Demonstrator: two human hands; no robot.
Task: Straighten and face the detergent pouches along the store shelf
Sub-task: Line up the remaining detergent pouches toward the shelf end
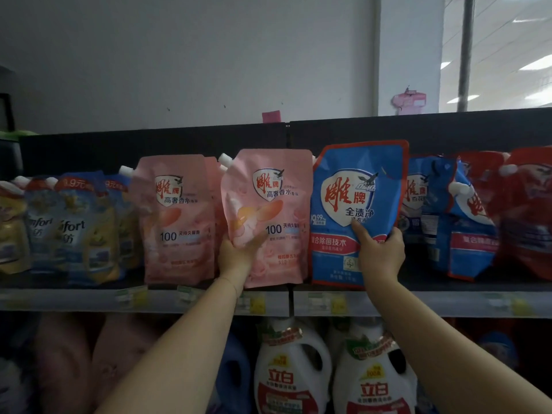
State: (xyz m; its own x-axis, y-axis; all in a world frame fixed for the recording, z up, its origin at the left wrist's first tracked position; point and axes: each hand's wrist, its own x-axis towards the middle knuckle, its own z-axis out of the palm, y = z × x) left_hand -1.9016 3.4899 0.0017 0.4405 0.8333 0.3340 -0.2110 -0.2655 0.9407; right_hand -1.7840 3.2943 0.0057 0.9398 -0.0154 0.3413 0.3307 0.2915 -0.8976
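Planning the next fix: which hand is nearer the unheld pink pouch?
Left. The left hand grips the held pink pouch, just right of the unheld pink pouch; the right hand holds the blue pouch, farther right.

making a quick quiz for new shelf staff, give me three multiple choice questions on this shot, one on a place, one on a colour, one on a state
1. Where does the blue pouch stand relative to the pink pouch held by the left hand?
A) on its left
B) on its right
C) on the shelf below

2. What colour is the blue pouch's border?
A) green
B) black
C) red

3. What is the right hand doing?
A) gripping the blue pouch near its lower right edge
B) hanging free
C) resting on a jug

Answers:
1 B, the blue pouch sits just right of the held pink one, on the same shelf.
2 C, a red band rims it.
3 A, the thumb lies on the pouch's front and the fingers curl round its right edge.
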